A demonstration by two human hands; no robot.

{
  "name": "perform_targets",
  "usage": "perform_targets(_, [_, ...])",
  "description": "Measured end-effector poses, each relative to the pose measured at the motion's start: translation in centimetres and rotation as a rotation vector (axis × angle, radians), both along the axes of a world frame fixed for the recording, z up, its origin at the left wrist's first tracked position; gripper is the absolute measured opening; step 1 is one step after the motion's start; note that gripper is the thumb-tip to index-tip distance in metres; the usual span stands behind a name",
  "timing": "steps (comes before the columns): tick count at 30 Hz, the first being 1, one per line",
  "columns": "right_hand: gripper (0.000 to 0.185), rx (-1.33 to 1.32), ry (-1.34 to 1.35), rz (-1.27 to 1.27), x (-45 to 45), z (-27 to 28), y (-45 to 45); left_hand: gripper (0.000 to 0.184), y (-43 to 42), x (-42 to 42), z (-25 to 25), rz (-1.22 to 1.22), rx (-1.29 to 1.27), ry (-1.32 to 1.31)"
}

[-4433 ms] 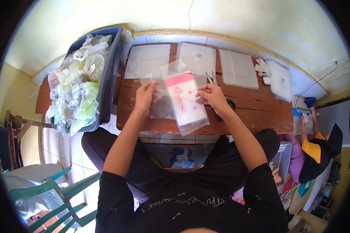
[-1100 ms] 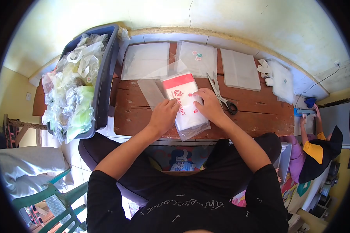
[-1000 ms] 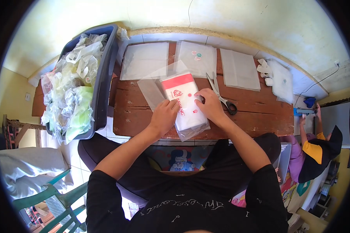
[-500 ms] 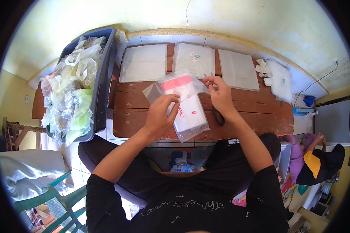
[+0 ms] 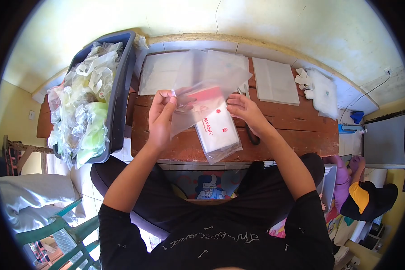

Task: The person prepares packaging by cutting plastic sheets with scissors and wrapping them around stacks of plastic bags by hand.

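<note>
My left hand [image 5: 160,118] pinches the corner of a thin clear plastic bag [image 5: 225,72]. The bag hangs spread out and slanted over the table, and things behind it show through. Below it lies a plastic-wrapped pack [image 5: 218,135] with white sides, red lettering and a red band, partly covered by the bag. My right hand [image 5: 247,112] hovers beside the pack's upper right, its fingers loosely bent and apart, with nothing seen in them. Under that hand lie scissors with dark handles [image 5: 253,135], partly hidden by the wrist.
A dark tub [image 5: 129,67] full of bagged items stands at the left. Stacks of clear bags [image 5: 275,81] line the back of the brown wooden table [image 5: 292,135]. More white plastic [image 5: 325,94] lies at the right end. Another person [image 5: 360,193] sits at the far right.
My left hand has moved left and up, lifting the clear bag off the pack and spreading it. My right hand has shifted slightly down and left. The other person has bent lower.
</note>
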State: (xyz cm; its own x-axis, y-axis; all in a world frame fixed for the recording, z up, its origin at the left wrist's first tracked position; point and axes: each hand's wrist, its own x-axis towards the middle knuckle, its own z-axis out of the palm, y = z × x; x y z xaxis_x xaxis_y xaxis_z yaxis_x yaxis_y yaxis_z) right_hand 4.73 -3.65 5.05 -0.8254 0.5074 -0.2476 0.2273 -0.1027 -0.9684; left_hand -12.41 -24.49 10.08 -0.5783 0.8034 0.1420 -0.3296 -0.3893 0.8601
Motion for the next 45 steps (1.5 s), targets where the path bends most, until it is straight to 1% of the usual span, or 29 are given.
perform_targets(2, [0.060, -0.155, 0.027, 0.087, 0.0, 0.3, -0.1, 0.010, 0.1, -0.3, -0.2, -0.014, -0.021, -0.017])
perform_targets(3, [0.060, -0.156, 0.026, 0.088, -0.1, 0.4, -0.3, 0.010, 0.2, -0.3, -0.4, -0.028, -0.003, -0.075])
perform_targets(4, [0.049, -0.151, 0.055, 0.098, -0.1, 0.7, -0.6, 0.010, 0.3, -0.4, -0.6, -0.043, 0.015, -0.133])
perform_targets(5, [0.040, -0.146, 0.085, 0.107, -0.2, 0.8, -0.7, 0.010, 0.3, -0.4, -0.7, -0.043, 0.015, -0.133])
perform_targets(6, [0.040, -0.146, 0.085, 0.108, -0.2, 0.7, -0.6, 0.011, 0.3, -0.5, -0.7, -0.068, 0.014, -0.169])
perform_targets(8, [0.023, -0.155, 0.100, 0.069, -0.1, 0.6, -0.4, 0.011, 0.3, -0.9, -1.1, -0.096, 0.011, -0.206])
perform_targets(10, [0.020, -0.126, 0.081, 0.040, 0.0, 1.0, -0.1, 0.019, 0.5, -1.4, -1.5, -0.119, -0.017, -0.215])
perform_targets(11, [0.017, -0.096, 0.061, 0.013, 0.1, 1.2, 0.0, 0.019, 0.6, -1.4, -1.7, -0.119, -0.016, -0.214])
perform_targets(13, [0.016, -0.090, 0.069, 0.009, 0.3, 1.1, 0.6, 0.026, 0.9, -1.1, -1.4, -0.047, -0.208, -0.196])
perform_targets(14, [0.015, -0.085, 0.077, 0.005, 0.4, 1.1, 0.8, 0.026, 1.0, -1.1, -1.5, -0.048, -0.207, -0.194])
perform_targets(16, [0.015, -0.108, 0.055, -0.015, 0.8, 1.6, 1.2, 0.030, 1.1, -1.1, -2.3, -0.048, -0.428, -0.016])
perform_targets(18, [0.015, -0.131, 0.032, -0.035, 1.1, 2.4, 1.3, 0.029, 1.2, -1.2, -3.4, -0.058, -0.441, 0.026])
perform_targets(20, [0.015, -0.093, -0.015, -0.025, 1.8, 3.2, 1.3, 0.030, 1.4, -1.0, -4.0, -0.074, -0.451, 0.067])
perform_targets(22, [0.015, -0.076, -0.011, -0.025, 2.2, 3.1, 1.4, 0.022, 1.4, -0.3, -3.7, -0.093, -0.494, 0.048])
perform_targets(25, [0.015, -0.046, -0.021, -0.027, 2.4, 3.5, 1.4, 0.018, 1.7, 0.2, -3.9, -0.064, -0.486, 0.066])
perform_targets(29, [0.017, 0.009, -0.014, -0.051, 2.1, 3.4, 1.2, 0.018, 1.6, 0.0, -4.4, -0.039, -0.508, 0.104])
perform_targets(32, [0.017, 0.026, 0.045, -0.067, 1.9, 3.1, 0.9, 0.023, 1.5, -0.1, -4.4, -0.021, -0.480, 0.136])
perform_targets(34, [0.017, 0.057, 0.059, -0.044, 1.7, 3.2, 0.8, 0.025, 1.7, 0.0, -3.9, -0.026, -0.311, 0.102])
perform_targets(35, [0.017, 0.088, 0.074, -0.022, 1.7, 3.3, 0.7, 0.025, 1.6, -0.1, -3.5, -0.023, -0.312, 0.099])
perform_targets(36, [0.017, 0.088, 0.073, -0.019, 1.7, 3.4, 0.6, 0.027, 1.5, -0.2, -3.0, -0.056, -0.289, -0.019])
perform_targets(37, [0.016, 0.026, 0.088, 0.004, 1.8, 3.6, 0.6, 0.029, 1.5, -0.3, -2.6, -0.089, -0.265, -0.137])
perform_targets(38, [0.015, -0.035, 0.104, 0.027, 1.8, 3.7, 0.5, 0.029, 1.5, -0.4, -2.3, -0.085, -0.263, -0.137])
perform_targets(40, [0.015, 0.005, 0.134, 0.047, 1.7, 3.7, 0.2, 0.025, 1.6, -0.6, -2.0, 0.001, -0.252, -0.232])
perform_targets(41, [0.015, 0.044, 0.164, 0.065, 1.6, 3.8, 0.2, 0.025, 1.5, -1.0, -2.5, 0.004, -0.249, -0.232])
perform_targets(42, [0.015, 0.047, 0.166, 0.068, 1.7, 3.5, 0.6, 0.023, 1.5, -1.4, -2.9, 0.058, -0.278, -0.182])
perform_targets(43, [0.016, 0.024, 0.099, 0.108, 2.0, 2.9, 1.2, 0.021, 1.4, -1.8, -3.3, 0.112, -0.308, -0.132])
perform_targets(44, [0.017, -0.001, 0.031, 0.147, 2.2, 2.3, 1.6, 0.021, 1.4, -1.9, -3.7, 0.113, -0.307, -0.132])
perform_targets(45, [0.017, 0.002, 0.033, 0.147, 2.0, 2.0, 1.6, 0.019, 1.5, -1.8, -3.3, 0.145, -0.331, -0.134])
